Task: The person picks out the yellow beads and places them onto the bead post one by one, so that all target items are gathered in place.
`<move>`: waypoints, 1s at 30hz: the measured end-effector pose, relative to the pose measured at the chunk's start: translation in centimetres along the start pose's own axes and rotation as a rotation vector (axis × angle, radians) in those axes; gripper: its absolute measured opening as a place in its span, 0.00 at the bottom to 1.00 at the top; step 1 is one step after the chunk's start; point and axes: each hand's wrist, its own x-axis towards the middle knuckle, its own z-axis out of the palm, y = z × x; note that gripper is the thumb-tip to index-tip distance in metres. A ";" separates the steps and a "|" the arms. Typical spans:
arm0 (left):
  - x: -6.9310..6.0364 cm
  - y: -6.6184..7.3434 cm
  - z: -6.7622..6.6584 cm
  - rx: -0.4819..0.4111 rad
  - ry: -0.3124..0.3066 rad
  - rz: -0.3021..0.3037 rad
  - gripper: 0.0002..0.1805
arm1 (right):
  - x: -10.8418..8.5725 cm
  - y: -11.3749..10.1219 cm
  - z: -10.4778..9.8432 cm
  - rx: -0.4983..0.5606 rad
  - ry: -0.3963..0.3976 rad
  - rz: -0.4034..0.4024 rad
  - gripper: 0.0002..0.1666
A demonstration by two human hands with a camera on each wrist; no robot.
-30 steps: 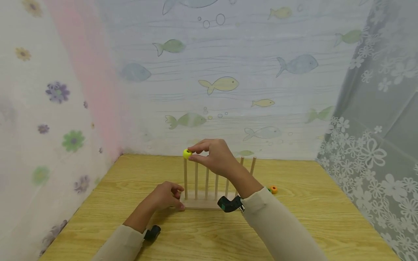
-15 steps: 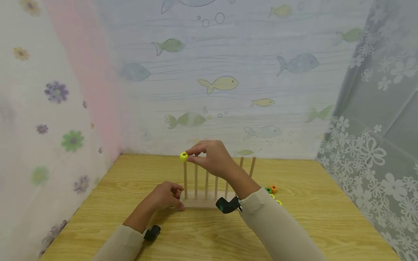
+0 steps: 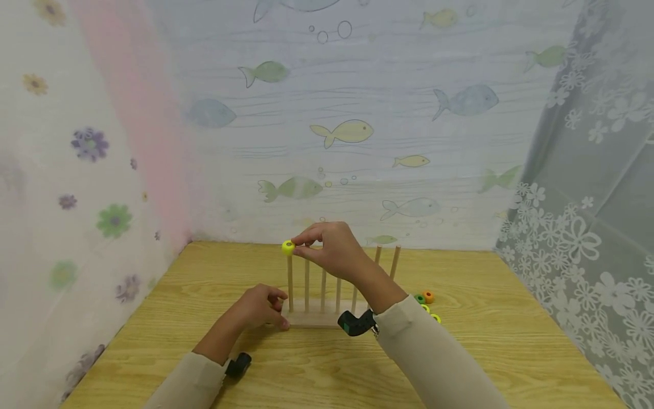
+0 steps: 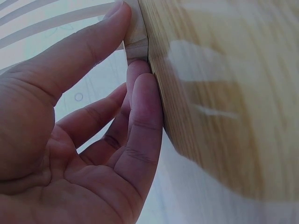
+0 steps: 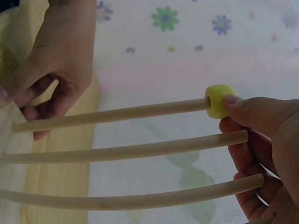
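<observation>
Bright-yellow round bead was pinched finger-and-thumb by right hand, at tip of leftmost wooden peg; pale wooden base was gripped by half-curled left hand; threading was seemingly barely begun, loose orange, green, yellow beads left.

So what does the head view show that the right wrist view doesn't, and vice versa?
Only the head view: an orange bead and a green bead on the table, with yellow beads partly hidden by the right sleeve.
Only the right wrist view: the underside hole of the held yellow bead, where the leftmost peg meets it, and the free end of the third peg.
Both: the right hand pinching that bead at that peg's top, and the left hand at one end of the wooden base.
</observation>
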 end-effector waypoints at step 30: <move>-0.1 -0.1 -0.1 -0.019 0.000 0.018 0.40 | -0.1 0.2 0.3 -0.011 -0.039 0.006 0.09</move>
